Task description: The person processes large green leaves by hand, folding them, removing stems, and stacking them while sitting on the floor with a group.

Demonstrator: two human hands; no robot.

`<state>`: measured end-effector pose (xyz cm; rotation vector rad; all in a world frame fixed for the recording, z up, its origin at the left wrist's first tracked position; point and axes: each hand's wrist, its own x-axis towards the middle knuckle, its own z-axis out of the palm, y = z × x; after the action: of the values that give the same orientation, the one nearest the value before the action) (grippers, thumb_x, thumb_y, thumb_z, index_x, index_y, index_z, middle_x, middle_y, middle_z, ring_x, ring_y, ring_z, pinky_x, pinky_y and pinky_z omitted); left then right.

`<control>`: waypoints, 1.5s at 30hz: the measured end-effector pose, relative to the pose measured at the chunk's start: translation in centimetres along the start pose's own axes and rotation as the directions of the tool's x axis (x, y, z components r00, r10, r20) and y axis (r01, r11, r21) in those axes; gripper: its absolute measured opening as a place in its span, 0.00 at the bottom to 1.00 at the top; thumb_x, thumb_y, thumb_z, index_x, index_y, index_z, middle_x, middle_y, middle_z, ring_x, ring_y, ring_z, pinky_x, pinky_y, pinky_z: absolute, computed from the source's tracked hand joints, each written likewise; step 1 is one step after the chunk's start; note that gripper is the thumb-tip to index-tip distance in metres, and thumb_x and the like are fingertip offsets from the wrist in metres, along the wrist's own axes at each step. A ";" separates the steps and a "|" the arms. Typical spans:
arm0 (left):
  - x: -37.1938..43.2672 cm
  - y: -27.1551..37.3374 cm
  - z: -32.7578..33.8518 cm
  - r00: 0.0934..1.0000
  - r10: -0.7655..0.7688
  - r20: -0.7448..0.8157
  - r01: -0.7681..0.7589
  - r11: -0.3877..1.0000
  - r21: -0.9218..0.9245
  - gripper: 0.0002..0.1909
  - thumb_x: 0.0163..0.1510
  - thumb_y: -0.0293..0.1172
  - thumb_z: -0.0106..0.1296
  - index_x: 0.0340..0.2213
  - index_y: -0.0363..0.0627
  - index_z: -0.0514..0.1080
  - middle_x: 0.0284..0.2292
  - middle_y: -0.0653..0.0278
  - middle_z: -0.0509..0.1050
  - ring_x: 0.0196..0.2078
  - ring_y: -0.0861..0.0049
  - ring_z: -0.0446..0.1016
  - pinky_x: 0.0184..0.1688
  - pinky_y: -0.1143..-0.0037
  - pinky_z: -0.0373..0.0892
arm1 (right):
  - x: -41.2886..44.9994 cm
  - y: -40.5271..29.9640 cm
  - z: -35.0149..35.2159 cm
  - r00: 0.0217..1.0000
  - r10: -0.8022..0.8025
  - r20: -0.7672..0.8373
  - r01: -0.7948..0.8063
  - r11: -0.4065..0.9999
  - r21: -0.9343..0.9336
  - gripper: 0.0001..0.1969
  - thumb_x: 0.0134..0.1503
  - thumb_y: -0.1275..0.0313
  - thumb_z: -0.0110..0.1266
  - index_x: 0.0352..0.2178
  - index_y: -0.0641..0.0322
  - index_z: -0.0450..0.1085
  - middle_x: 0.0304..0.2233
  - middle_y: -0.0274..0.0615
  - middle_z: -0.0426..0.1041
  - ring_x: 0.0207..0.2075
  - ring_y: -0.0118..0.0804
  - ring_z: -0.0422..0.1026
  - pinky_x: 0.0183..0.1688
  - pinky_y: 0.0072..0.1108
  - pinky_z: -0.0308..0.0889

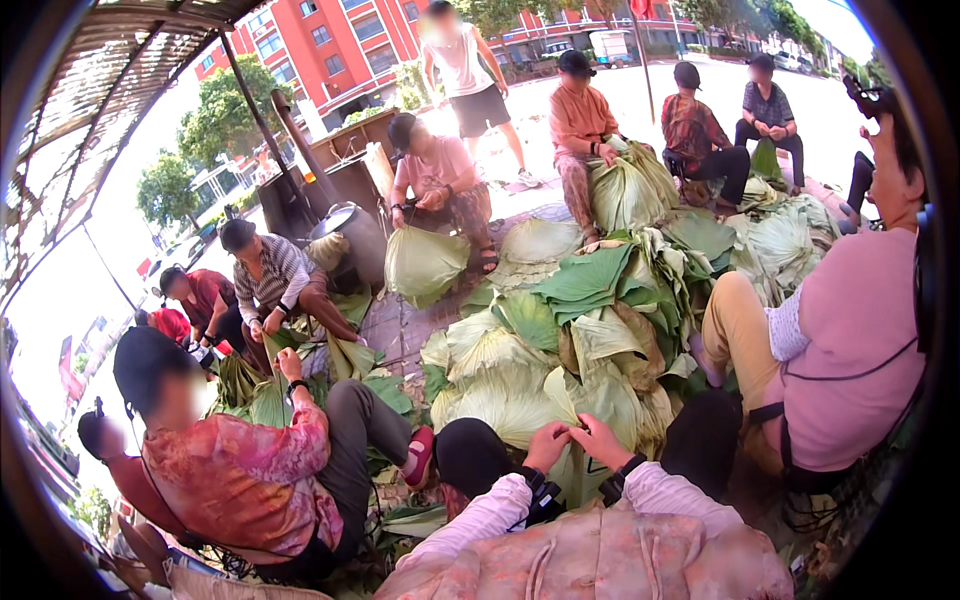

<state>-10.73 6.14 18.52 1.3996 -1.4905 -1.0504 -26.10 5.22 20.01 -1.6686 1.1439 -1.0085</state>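
Observation:
Before my knees, my left hand [547, 445] and my right hand [600, 441] meet, fingertips pinched on the edge of a pale green lotus leaf [559, 396]. Part of that leaf hangs below and between the hands. Both wrists wear black bands. Just beyond lies a large heap of lotus leaves, with pale, folded ones [487, 367] nearest to me and darker green ones [585, 283] on top. Whether a thread or stem is between my fingers is too small to tell.
A person in pink [847, 345] sits close on my right, another in a patterned red shirt [232, 480] on my left. Several more people sit around the leaves. A large metal pot [352, 240] stands at the back left. Loose leaves [412, 520] lie on the paving.

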 end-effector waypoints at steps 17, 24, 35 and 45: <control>-0.2 1.7 -0.3 0.976 -0.157 0.152 0.218 0.720 -0.659 0.02 0.55 0.27 0.38 0.30 0.43 0.61 0.40 0.54 0.69 0.38 0.72 0.71 0.40 0.76 0.68 | 0.4 4.0 -0.5 0.984 0.097 -0.148 -0.113 0.988 -0.105 0.13 0.50 0.65 0.43 0.28 0.66 0.65 0.23 0.54 0.68 0.27 0.52 0.68 0.29 0.32 0.61; -0.9 0.6 -1.4 0.983 -0.062 0.175 0.184 0.424 -0.887 0.02 0.55 0.28 0.38 0.29 0.45 0.60 0.41 0.49 0.68 0.43 0.60 0.69 0.47 0.66 0.65 | 0.0 10.5 -0.4 0.934 0.249 -0.256 -0.319 0.902 -0.290 0.14 0.48 0.63 0.43 0.27 0.65 0.66 0.26 0.57 0.68 0.30 0.56 0.67 0.32 0.37 0.61; -1.4 0.0 -4.9 0.998 -0.053 -0.021 -0.004 0.303 -0.953 0.03 0.53 0.28 0.41 0.30 0.44 0.62 0.41 0.50 0.68 0.43 0.59 0.69 0.50 0.65 0.63 | -0.5 8.5 -0.9 0.911 0.388 0.137 -0.370 0.626 0.686 0.11 0.53 0.65 0.45 0.34 0.61 0.63 0.24 0.28 0.67 0.25 0.20 0.66 0.26 0.17 0.65; 0.3 -0.2 -4.3 1.000 0.011 0.014 0.009 0.330 -0.944 0.05 0.53 0.29 0.42 0.31 0.42 0.64 0.41 0.49 0.68 0.43 0.60 0.69 0.50 0.65 0.63 | 0.7 17.8 -1.8 0.714 0.672 -0.197 -0.700 0.679 -0.221 0.11 0.48 0.68 0.44 0.28 0.64 0.68 0.28 0.46 0.71 0.27 0.42 0.72 0.25 0.29 0.67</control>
<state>-6.65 5.66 19.74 0.4824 -0.5568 -1.5610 -32.36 0.31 3.98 -1.1988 1.8690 -0.4448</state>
